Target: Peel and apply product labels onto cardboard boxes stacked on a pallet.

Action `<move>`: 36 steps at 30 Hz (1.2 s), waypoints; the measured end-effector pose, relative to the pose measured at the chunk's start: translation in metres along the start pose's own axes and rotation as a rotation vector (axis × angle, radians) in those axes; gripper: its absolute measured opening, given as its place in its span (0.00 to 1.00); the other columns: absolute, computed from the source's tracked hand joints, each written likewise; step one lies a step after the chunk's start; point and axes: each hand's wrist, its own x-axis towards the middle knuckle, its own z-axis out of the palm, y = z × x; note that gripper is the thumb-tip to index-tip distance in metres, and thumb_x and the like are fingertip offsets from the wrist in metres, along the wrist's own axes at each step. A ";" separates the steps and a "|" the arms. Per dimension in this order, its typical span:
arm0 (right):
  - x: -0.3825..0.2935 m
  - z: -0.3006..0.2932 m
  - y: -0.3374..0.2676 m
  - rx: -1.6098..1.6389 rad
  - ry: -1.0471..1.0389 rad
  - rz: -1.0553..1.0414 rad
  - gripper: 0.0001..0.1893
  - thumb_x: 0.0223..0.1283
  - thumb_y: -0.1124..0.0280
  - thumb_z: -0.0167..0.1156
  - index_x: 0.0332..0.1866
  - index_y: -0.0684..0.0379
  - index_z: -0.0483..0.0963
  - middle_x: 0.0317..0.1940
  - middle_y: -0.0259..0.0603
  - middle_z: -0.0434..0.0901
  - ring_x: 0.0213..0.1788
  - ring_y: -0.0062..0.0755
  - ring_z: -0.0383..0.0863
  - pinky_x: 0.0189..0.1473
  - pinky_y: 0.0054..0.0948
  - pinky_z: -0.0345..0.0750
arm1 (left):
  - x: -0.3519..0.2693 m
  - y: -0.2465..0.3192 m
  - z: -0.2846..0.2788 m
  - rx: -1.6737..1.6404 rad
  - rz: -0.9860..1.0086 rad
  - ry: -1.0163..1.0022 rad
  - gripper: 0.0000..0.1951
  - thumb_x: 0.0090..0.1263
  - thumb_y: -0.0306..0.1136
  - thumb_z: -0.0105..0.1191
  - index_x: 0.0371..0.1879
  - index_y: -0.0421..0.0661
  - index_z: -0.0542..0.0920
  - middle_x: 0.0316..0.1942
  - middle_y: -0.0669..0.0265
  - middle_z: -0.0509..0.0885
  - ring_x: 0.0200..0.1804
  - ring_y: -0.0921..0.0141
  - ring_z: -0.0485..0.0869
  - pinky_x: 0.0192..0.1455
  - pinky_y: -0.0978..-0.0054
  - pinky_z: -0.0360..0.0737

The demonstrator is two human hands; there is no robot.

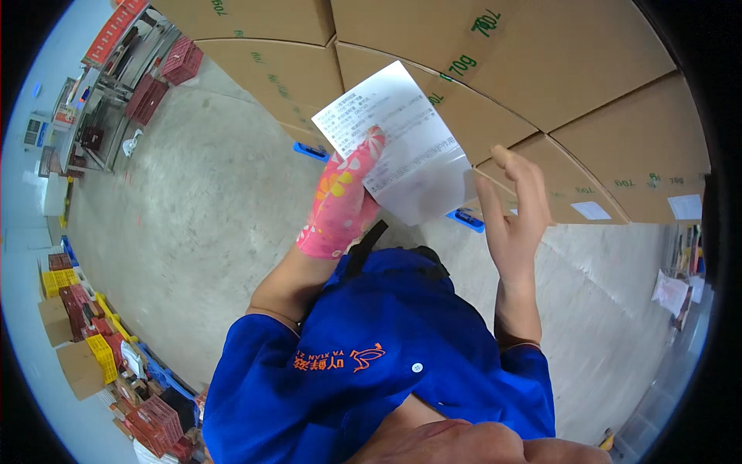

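My left hand, in a pink glove with a floral print, holds a white printed sheet of paper, its thumb lying over the face. The sheet has a crease across its lower part and bears dark print. Bare and raised, my right hand is just right of the sheet's right corner, thumb and fingers apart; whether a fingertip brushes the edge I cannot tell. Beyond both hands stands a stack of large brown cardboard boxes with green print along their taped seams.
Blue pallet parts show beneath the boxes. White labels are on the lower boxes at right. Red plastic crates stand by a metal table at upper left. Crates, cartons and yellow baskets line the wall at lower left.
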 end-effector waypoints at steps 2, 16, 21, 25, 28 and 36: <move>-0.005 0.004 0.002 0.240 -0.115 0.363 0.17 0.53 0.76 0.65 0.48 0.65 0.73 0.41 0.42 0.80 0.42 0.31 0.78 0.43 0.27 0.73 | -0.001 -0.012 -0.001 0.011 0.010 -0.010 0.20 0.72 0.37 0.49 0.60 0.46 0.68 0.54 0.65 0.76 0.56 0.68 0.76 0.59 0.63 0.74; -0.024 -0.003 0.013 0.835 -0.230 0.742 0.13 0.58 0.80 0.60 0.49 0.63 0.73 0.30 0.28 0.76 0.30 0.12 0.70 0.34 0.16 0.67 | -0.006 -0.016 0.018 0.008 -0.135 -0.207 0.40 0.66 0.68 0.38 0.64 0.43 0.64 0.60 0.60 0.73 0.60 0.63 0.74 0.62 0.61 0.71; -0.023 -0.013 0.014 0.493 -0.275 0.605 0.12 0.55 0.79 0.62 0.45 0.62 0.75 0.31 0.33 0.76 0.32 0.17 0.73 0.35 0.17 0.69 | -0.008 -0.017 0.019 -0.036 -0.220 -0.187 0.44 0.64 0.71 0.34 0.65 0.42 0.63 0.61 0.58 0.72 0.61 0.61 0.73 0.62 0.61 0.71; -0.003 -0.007 0.017 0.037 -0.024 0.199 0.14 0.50 0.76 0.66 0.44 0.60 0.78 0.39 0.40 0.77 0.40 0.31 0.76 0.39 0.23 0.71 | -0.008 -0.020 0.020 -0.004 -0.265 -0.200 0.45 0.64 0.72 0.33 0.65 0.43 0.63 0.61 0.58 0.71 0.62 0.61 0.73 0.62 0.61 0.71; 0.004 -0.009 0.015 -0.145 -0.024 0.012 0.14 0.49 0.74 0.67 0.43 0.58 0.79 0.43 0.38 0.78 0.43 0.36 0.75 0.44 0.30 0.71 | -0.008 -0.027 0.017 0.016 -0.279 -0.221 0.42 0.66 0.70 0.32 0.66 0.44 0.63 0.62 0.59 0.71 0.61 0.63 0.73 0.62 0.62 0.71; 0.010 -0.001 0.004 -0.125 -0.202 -0.320 0.13 0.43 0.73 0.64 0.39 0.53 0.81 0.41 0.30 0.79 0.41 0.33 0.75 0.44 0.36 0.69 | -0.013 -0.045 0.019 0.102 -0.330 -0.217 0.41 0.67 0.68 0.31 0.67 0.45 0.59 0.62 0.60 0.70 0.62 0.65 0.72 0.64 0.65 0.68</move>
